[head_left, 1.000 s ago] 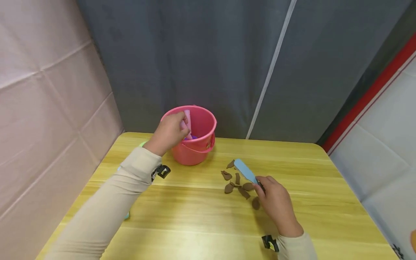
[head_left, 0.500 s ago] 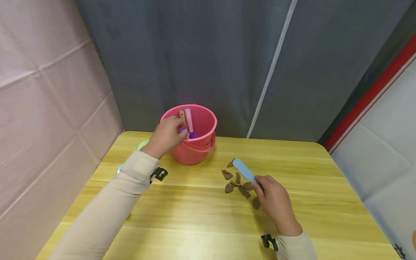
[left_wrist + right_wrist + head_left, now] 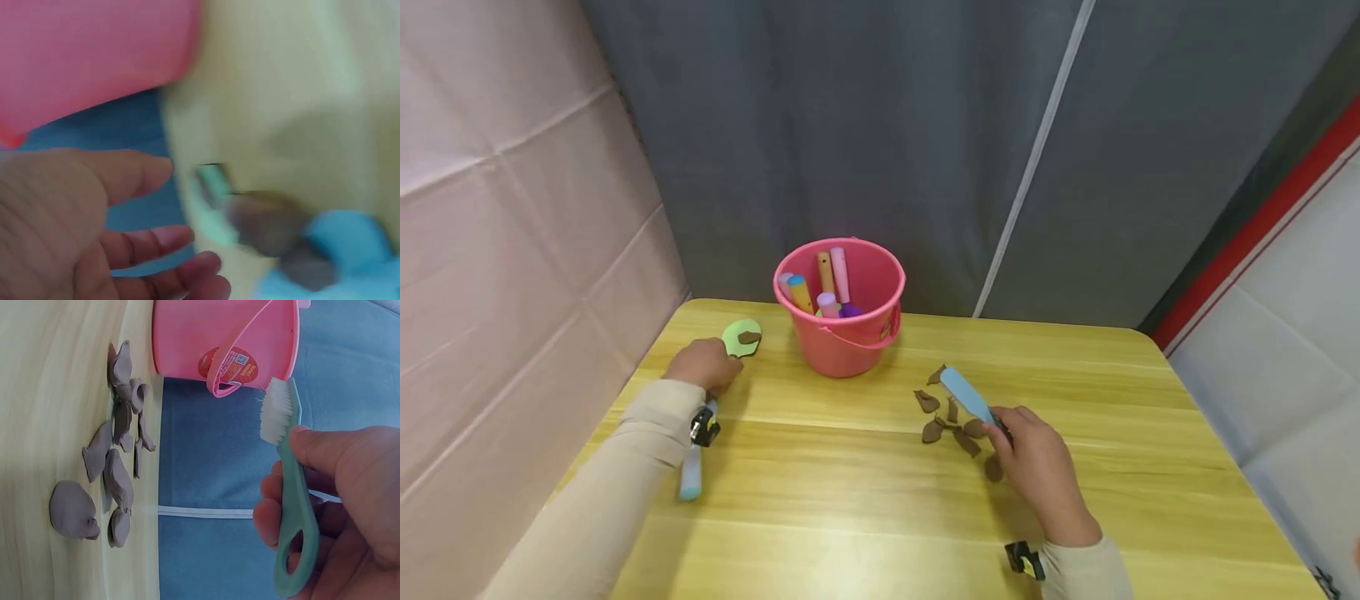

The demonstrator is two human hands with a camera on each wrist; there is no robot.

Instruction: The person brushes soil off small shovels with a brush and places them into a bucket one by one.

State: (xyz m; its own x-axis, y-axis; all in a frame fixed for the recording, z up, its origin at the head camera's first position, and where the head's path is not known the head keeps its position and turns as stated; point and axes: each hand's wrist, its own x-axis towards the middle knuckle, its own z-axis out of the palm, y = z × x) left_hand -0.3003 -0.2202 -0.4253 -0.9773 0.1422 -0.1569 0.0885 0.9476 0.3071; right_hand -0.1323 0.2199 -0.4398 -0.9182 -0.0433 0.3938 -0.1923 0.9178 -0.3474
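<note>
My right hand [image 3: 1037, 471] grips a light blue brush [image 3: 292, 481] with white bristles and a looped handle, bristles turned toward the table. Under and around it lie several brown, clay-like pieces [image 3: 74, 509]. At the left of the table is my left hand [image 3: 702, 365], thumb and fingers apart with nothing between them in the left wrist view. Just beyond it lies a green disc [image 3: 739, 332] bearing a brown piece [image 3: 749, 337]. A tool with a pale blue handle [image 3: 691, 473] lies partly hidden under the left wrist. Brown lumps beside a blue round part [image 3: 350, 237] appear blurred there.
A pink bucket [image 3: 842, 354] stands near the table's back edge, its handle hanging at the front. Several coloured tool handles stick up inside it, among them a pink one [image 3: 840, 275] and a yellow one [image 3: 801, 295]. A grey curtain [image 3: 880, 125] hangs behind the table.
My left hand has come out of the bucket, leaving a tool in it, and moved left and nearer, by the green disc. My right hand holds the brush in the same spot.
</note>
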